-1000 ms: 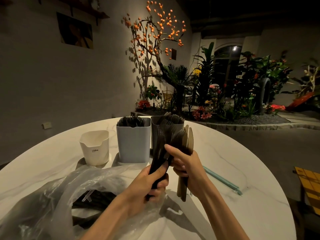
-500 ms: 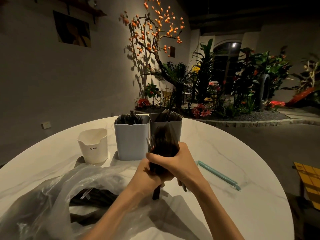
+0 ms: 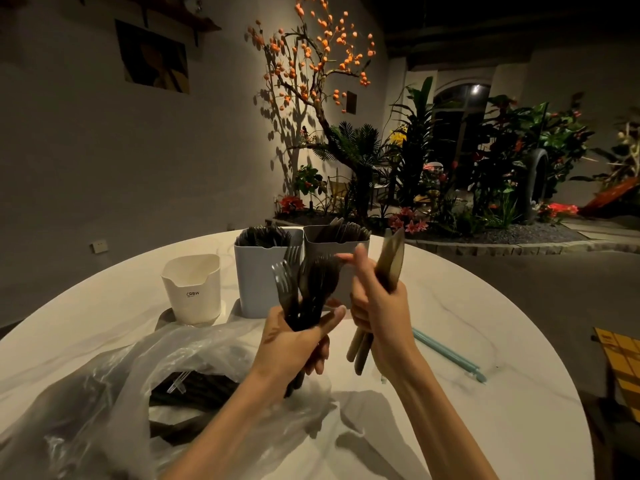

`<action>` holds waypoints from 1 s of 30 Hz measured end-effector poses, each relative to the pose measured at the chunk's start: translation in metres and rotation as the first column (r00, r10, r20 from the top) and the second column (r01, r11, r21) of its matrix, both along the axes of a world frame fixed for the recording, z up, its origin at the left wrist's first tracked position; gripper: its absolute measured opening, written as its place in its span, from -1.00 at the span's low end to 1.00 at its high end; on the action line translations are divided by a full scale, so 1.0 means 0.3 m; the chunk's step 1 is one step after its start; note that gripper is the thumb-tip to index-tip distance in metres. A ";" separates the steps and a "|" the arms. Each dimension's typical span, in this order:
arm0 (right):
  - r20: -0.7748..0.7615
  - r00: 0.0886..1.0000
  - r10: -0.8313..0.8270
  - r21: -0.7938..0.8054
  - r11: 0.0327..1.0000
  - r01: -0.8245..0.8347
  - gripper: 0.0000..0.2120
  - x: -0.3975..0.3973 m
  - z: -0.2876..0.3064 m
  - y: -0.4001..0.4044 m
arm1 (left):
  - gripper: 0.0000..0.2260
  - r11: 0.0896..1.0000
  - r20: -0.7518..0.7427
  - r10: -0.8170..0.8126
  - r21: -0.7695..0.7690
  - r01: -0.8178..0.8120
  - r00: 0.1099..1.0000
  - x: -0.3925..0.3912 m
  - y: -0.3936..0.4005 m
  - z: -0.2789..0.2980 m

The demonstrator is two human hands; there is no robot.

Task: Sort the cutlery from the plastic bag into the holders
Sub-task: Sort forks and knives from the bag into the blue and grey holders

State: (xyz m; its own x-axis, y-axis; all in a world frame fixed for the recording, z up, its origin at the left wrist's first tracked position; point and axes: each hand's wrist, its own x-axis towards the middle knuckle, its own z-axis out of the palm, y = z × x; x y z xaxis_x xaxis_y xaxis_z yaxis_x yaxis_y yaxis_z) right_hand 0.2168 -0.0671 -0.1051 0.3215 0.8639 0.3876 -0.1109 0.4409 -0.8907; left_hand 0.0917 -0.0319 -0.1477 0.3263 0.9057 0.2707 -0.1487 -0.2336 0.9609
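My left hand (image 3: pixel 291 344) grips a bundle of dark plastic forks and spoons (image 3: pixel 308 289), heads up, above the table. Beside it, my right hand (image 3: pixel 381 306) holds a few brownish plastic knives (image 3: pixel 391 261) upright, its forefinger stretched toward the left bundle. Behind the hands stand three holders: an empty white one (image 3: pixel 194 289) at the left, a pale blue one (image 3: pixel 256 282) filled with dark cutlery, and a grey one (image 3: pixel 349 237) also filled. The clear plastic bag (image 3: pixel 114 393) lies crumpled at the front left with more dark cutlery (image 3: pixel 194 393) inside.
A round white marble table (image 3: pixel 485 427) carries everything. A teal bag clip (image 3: pixel 450 355) lies to the right of my right hand. Past the table are a wall, a bed of plants and an orange-leaved tree. A yellow object (image 3: pixel 623 368) sits at the right edge.
Both hands were clasped around one bundle in front of the grey holder. Now they have parted: the right hand has drawn the knives off to the right, the left keeps the forks and spoons.
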 end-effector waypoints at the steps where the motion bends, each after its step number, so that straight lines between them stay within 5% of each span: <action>1: -0.051 0.998 -0.043 -0.018 0.999 0.042 -0.67 0.007 -0.008 0.010 | -0.81 0.999 0.009 0.005 0.035 -0.005 1.000 0.004 -0.006 0.003; 11: 0.035 0.998 -0.060 -0.086 0.994 0.063 -0.45 0.025 -0.091 0.056 | -0.57 0.985 -0.047 0.146 0.096 -0.141 0.988 0.001 0.041 -0.038; 17: 0.119 0.991 -0.068 -0.240 0.966 0.095 -0.42 -0.023 -0.163 0.083 | -0.83 0.969 -0.156 0.061 -0.228 -0.096 0.986 0.004 0.054 -0.115; 21: 0.150 0.984 -0.094 -0.300 0.944 0.135 -0.44 -0.012 -0.192 0.105 | -0.63 0.979 -0.160 0.107 -0.158 -0.132 0.981 0.004 0.059 -0.098; 26: -0.055 0.997 -0.046 -0.319 0.948 0.026 -0.47 -0.002 -0.193 0.085 | -0.79 0.941 -0.150 0.103 -0.305 -0.145 0.983 -0.001 0.056 -0.131; 30: -0.086 0.996 -0.012 -0.216 0.976 -0.007 -0.45 0.005 -0.049 0.117 | -0.63 0.953 -0.112 0.009 -0.299 -0.042 0.994 -0.015 0.092 -0.017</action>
